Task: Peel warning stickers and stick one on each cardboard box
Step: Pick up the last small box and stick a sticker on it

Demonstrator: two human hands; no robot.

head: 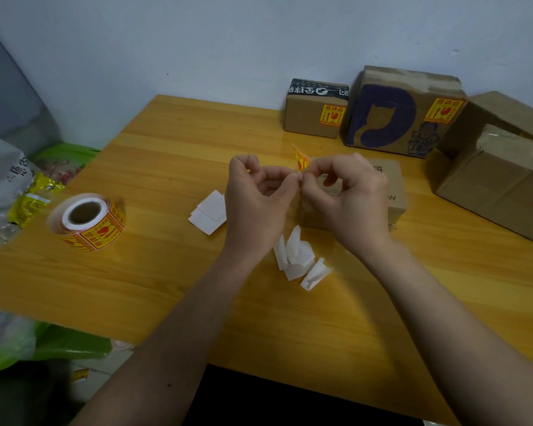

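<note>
My left hand (259, 198) and my right hand (348, 195) meet above the table, both pinching one yellow-and-red warning sticker (300, 158) whose corner sticks up between the fingertips. Right behind my right hand lies a small cardboard box (391, 192), partly hidden. The sticker roll (88, 222) lies on its side at the left, blurred. At the back stand a small box with black tape (313, 113) and a box with a purple cat print (394, 115), each bearing a sticker. A large box (502, 179) at the right shows a sticker corner at the frame edge.
White backing papers lie in a pile (299, 259) under my wrists and another pair (208, 215) left of my left hand. The wooden table (166, 272) ends at the left, where plastic bags (10, 186) and a green bin (59, 345) sit beyond the edge.
</note>
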